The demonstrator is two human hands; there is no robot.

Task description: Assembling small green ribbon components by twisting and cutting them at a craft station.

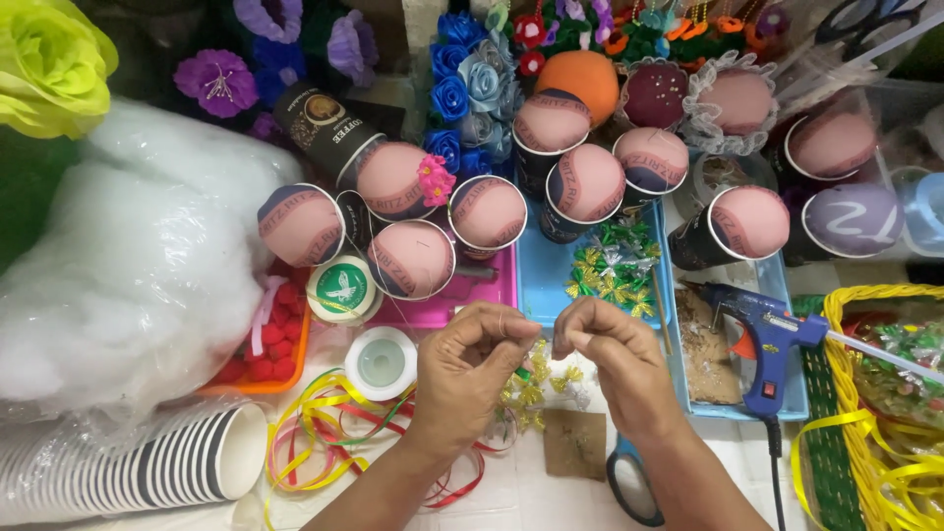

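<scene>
Fingertips (526, 329) of left hand (470, 364) and right hand (615, 359) pinch shut on something too fine to identify | small gold-green ribbon bows (536, 385) at six o'clock | risk: losing the pinch over tangled loose yellow-red ribbon (324, 433).

Bows (536, 388) lie under the hands (472, 364); cups (487, 211) stand beyond them, glue gun (767, 344) to their right, ribbon (315, 433) and stacked cups (147, 462) left.

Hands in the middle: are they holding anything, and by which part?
Both the left hand and the right hand pinch their fingertips together above small gold and green ribbon bows. Whatever lies between the fingertips, perhaps thin thread, is too fine to make out.
</scene>
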